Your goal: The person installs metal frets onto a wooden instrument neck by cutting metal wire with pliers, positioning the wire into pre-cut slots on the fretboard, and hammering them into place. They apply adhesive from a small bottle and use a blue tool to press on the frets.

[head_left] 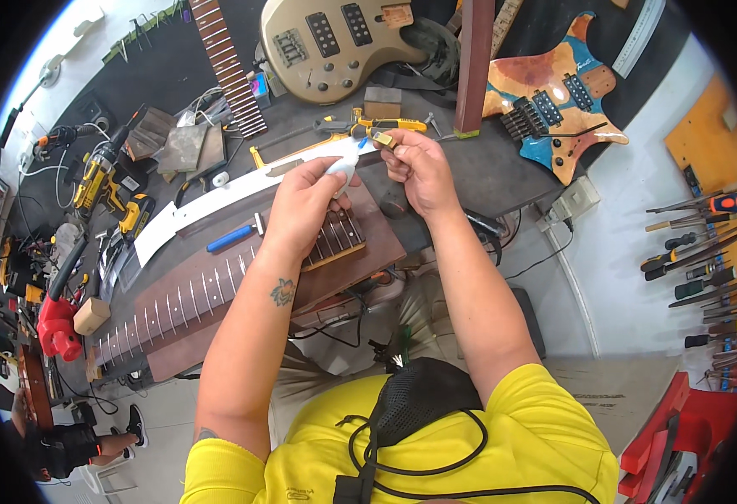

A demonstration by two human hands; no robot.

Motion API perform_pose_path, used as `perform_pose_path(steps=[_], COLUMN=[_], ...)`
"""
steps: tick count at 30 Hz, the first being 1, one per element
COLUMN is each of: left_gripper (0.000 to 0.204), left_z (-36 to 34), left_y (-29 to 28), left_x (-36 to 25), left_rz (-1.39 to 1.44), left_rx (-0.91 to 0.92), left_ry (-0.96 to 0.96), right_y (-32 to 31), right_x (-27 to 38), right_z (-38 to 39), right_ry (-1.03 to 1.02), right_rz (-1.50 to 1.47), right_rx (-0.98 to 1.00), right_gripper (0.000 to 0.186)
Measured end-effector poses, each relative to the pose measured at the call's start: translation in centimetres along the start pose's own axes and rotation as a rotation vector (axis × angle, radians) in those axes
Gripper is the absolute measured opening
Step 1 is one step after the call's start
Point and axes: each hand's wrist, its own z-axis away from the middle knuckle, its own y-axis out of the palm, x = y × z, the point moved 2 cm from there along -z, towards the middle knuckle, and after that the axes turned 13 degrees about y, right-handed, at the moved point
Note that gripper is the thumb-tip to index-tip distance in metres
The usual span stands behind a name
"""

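Observation:
My left hand (298,202) grips a small white squeeze bottle (345,170), its blue tip pointing up and away from me. Close to that tip, my right hand (425,178) pinches a small yellowish, brass-looking block (384,140) between thumb and fingers. A gap separates the bottle tip from the block. Below my left hand lies a fretted guitar neck (187,304), partly hidden by my forearm, on a brown board (382,225). Beside the frets rests a blue-handled tool (230,238) with a metal end.
A gold guitar body (301,63) and a colourful guitar body (545,105) stand beyond the bench. A brown upright post (474,67) rises between them. To the left are a yellow drill (99,181) and a red power tool (57,323). Hand tools hang on a wooden panel (713,143).

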Motion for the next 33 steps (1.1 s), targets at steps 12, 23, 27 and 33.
perform_pose_path(steps=[12,23,27,33], left_gripper=[0.032,0.032,0.032,0.031], left_z=[0.26,0.23,0.2,0.16], left_y=[0.28,0.28,0.26,0.29], left_x=[-0.14,0.06,0.04,-0.01], left_rz=[-0.063,-0.094,-0.095,-0.102], left_rx=[0.008,0.001,0.007,0.005], left_ry=[0.038,0.061,0.065,0.059], right_y=[0.53,0.51,0.56,0.02], right_x=[-0.03,-0.13,-0.21,-0.2], right_z=[0.04,0.01,0.03,-0.01], right_ry=[0.021,0.025,0.024,0.043], right_rz=[0.048,0.054,0.056,0.058], right_rx=[-0.076,-0.074,-0.084,-0.047], right_gripper=[0.024,0.023,0.024,0.03])
